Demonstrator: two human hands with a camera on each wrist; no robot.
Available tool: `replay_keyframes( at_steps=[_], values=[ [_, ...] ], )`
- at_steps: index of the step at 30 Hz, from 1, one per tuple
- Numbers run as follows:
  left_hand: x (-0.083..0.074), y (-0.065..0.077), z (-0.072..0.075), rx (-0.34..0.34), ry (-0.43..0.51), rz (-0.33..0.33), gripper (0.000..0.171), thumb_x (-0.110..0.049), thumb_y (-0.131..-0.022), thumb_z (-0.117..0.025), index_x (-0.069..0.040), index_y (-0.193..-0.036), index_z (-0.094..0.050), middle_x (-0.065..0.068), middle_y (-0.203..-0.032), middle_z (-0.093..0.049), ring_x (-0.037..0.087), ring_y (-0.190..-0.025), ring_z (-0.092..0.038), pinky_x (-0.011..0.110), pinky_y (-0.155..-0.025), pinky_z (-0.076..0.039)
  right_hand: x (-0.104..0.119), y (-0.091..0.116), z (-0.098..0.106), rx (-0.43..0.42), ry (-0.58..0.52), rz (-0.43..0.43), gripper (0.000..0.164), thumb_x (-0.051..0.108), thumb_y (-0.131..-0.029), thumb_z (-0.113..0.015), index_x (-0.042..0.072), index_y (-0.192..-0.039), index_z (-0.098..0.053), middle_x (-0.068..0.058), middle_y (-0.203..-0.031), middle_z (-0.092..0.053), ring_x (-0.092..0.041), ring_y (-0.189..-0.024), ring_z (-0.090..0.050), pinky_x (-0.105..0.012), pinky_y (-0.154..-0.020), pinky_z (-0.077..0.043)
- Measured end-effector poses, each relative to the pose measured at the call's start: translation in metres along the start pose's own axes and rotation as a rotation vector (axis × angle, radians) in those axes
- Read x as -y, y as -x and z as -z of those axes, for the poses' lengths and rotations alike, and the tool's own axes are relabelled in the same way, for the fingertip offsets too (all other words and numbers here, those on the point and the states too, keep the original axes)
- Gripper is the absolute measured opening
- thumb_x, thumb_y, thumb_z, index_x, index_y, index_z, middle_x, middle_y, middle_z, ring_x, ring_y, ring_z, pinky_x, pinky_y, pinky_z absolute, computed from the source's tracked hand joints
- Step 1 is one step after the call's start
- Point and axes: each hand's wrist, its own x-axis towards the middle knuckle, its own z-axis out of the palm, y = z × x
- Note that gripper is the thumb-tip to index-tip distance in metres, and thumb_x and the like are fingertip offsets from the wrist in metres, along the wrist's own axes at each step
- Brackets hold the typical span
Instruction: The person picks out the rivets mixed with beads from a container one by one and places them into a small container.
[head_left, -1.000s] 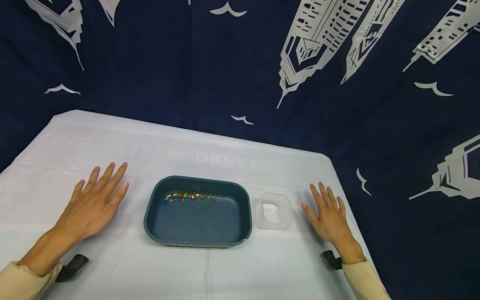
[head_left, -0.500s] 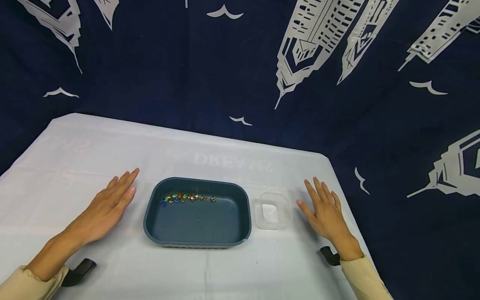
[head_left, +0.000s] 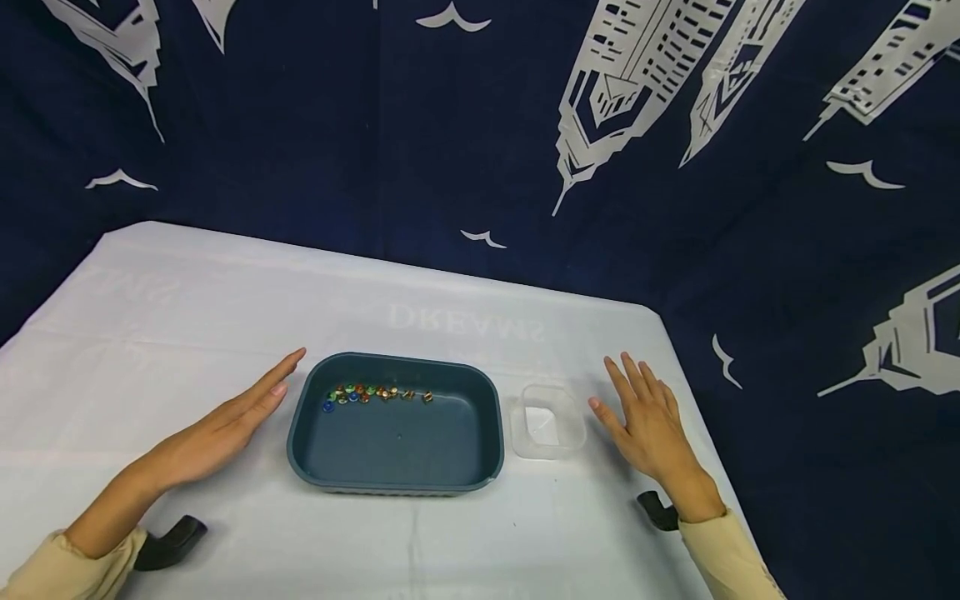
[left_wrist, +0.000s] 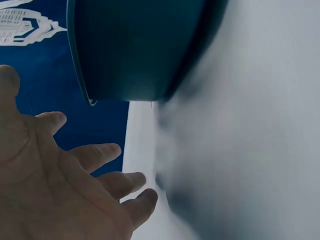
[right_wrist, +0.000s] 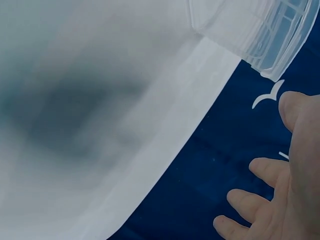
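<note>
A dark teal plastic tub (head_left: 397, 450) stands mid-table in the head view. Along its far left inside lie several small shiny beads (head_left: 363, 393) in gold, red, green and blue. Just left of the tub is my left hand (head_left: 217, 433), turned edge-on with fingers straight and nothing held; the left wrist view shows its bare palm (left_wrist: 55, 185) beside the tub wall (left_wrist: 135, 50). A small clear plastic container (head_left: 548, 422) sits right of the tub. My right hand (head_left: 654, 425) hovers right of that container, fingers spread, holding nothing.
A white cloth (head_left: 300, 542) covers the table, whose far edge slopes down to the right. Behind and to the right hangs a dark blue fabric (head_left: 465, 150) printed with white buildings and birds. Black wrist mounts (head_left: 171, 543) show under both wrists.
My left hand has moved right toward the tub and rolled from palm-down to edge-on. The right hand has shifted slightly left toward the clear container. Tub, beads and container stay put.
</note>
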Motion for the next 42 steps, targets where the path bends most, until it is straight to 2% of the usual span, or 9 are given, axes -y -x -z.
replay_keyframes(
  at_steps=[4, 11, 14, 16, 18, 27, 37, 38, 42],
  values=[
    [-0.001, -0.002, -0.002, 0.021, 0.054, -0.015, 0.053, -0.031, -0.112, -0.027, -0.033, -0.162, -0.009, 0.019, -0.167, -0.009, 0.049, -0.151, -0.008, 0.079, -0.107, -0.012, 0.004, 0.000, 0.002, 0.002, -0.002, 0.007, 0.070, 0.048, -0.103, -0.050, 0.009, -0.158, -0.029, -0.025, -0.163, -0.021, -0.051, -0.148, -0.016, -0.069, -0.112, -0.016],
    [0.001, -0.007, -0.007, 0.058, 0.147, -0.026, 0.054, -0.028, -0.112, -0.030, -0.029, -0.162, -0.012, 0.016, -0.168, -0.010, 0.049, -0.151, -0.009, 0.077, -0.109, -0.013, 0.011, 0.000, 0.004, -0.014, 0.003, 0.026, 0.069, 0.046, -0.103, -0.052, 0.009, -0.158, -0.031, -0.024, -0.163, -0.023, -0.052, -0.148, -0.018, -0.069, -0.111, -0.018],
    [0.003, -0.008, -0.008, 0.092, 0.214, -0.026, 0.056, -0.026, -0.111, -0.035, -0.030, -0.162, -0.012, 0.011, -0.169, -0.004, 0.048, -0.152, -0.004, 0.041, -0.121, -0.023, 0.015, -0.001, 0.006, -0.019, 0.004, 0.037, 0.070, 0.046, -0.102, -0.053, 0.009, -0.157, -0.032, -0.024, -0.163, -0.024, -0.051, -0.147, -0.020, -0.070, -0.111, -0.019],
    [0.004, -0.008, -0.008, 0.114, 0.260, -0.033, 0.059, -0.024, -0.110, -0.039, -0.029, -0.162, -0.012, 0.011, -0.169, -0.001, 0.049, -0.151, -0.001, 0.016, -0.111, -0.026, 0.017, -0.001, 0.007, -0.026, 0.008, 0.048, 0.069, 0.046, -0.102, -0.053, 0.010, -0.157, -0.033, -0.023, -0.163, -0.025, -0.051, -0.147, -0.021, -0.069, -0.111, -0.020],
    [0.006, -0.008, -0.009, 0.130, 0.303, -0.037, 0.062, -0.021, -0.108, -0.043, -0.029, -0.162, -0.013, 0.012, -0.169, 0.001, 0.051, -0.151, 0.001, 0.001, -0.097, -0.026, 0.019, -0.002, 0.008, -0.041, 0.012, 0.064, 0.069, 0.046, -0.102, -0.054, 0.010, -0.157, -0.034, -0.022, -0.162, -0.027, -0.050, -0.147, -0.023, -0.069, -0.111, -0.021],
    [0.010, -0.003, -0.010, 0.148, 0.294, -0.100, 0.082, -0.011, -0.099, -0.062, -0.027, -0.162, -0.011, 0.017, -0.168, 0.002, 0.059, -0.146, -0.002, 0.006, -0.099, -0.031, 0.027, -0.005, 0.012, -0.092, 0.025, 0.123, 0.067, 0.044, -0.100, -0.057, 0.010, -0.155, -0.039, -0.019, -0.161, -0.032, -0.047, -0.146, -0.028, -0.066, -0.111, -0.025],
    [0.013, -0.001, -0.008, 0.147, 0.226, -0.129, 0.089, -0.013, -0.095, -0.069, -0.025, -0.162, -0.012, 0.019, -0.167, -0.003, 0.062, -0.143, -0.014, 0.011, -0.099, -0.035, 0.033, -0.008, 0.012, -0.100, 0.022, 0.174, 0.060, 0.042, -0.100, -0.060, 0.007, -0.147, -0.050, -0.018, -0.160, -0.034, -0.045, -0.145, -0.032, -0.066, -0.110, -0.028],
    [0.013, -0.001, -0.007, 0.147, 0.212, -0.129, 0.090, -0.013, -0.095, -0.070, -0.026, -0.162, -0.012, 0.019, -0.167, -0.003, 0.062, -0.143, -0.015, 0.016, -0.101, -0.038, 0.034, -0.009, 0.012, -0.103, 0.021, 0.183, 0.059, 0.042, -0.099, -0.060, 0.006, -0.145, -0.052, -0.018, -0.160, -0.034, -0.045, -0.144, -0.032, -0.067, -0.109, -0.029],
    [0.017, -0.002, -0.005, 0.148, 0.185, -0.116, 0.092, -0.012, -0.094, -0.071, -0.027, -0.162, -0.012, 0.018, -0.167, -0.004, 0.060, -0.144, -0.018, 0.022, -0.102, -0.040, 0.038, -0.012, 0.013, -0.111, 0.025, 0.212, 0.056, 0.041, -0.099, -0.062, 0.007, -0.142, -0.055, -0.018, -0.158, -0.037, -0.045, -0.142, -0.036, -0.066, -0.108, -0.032]
  ],
)
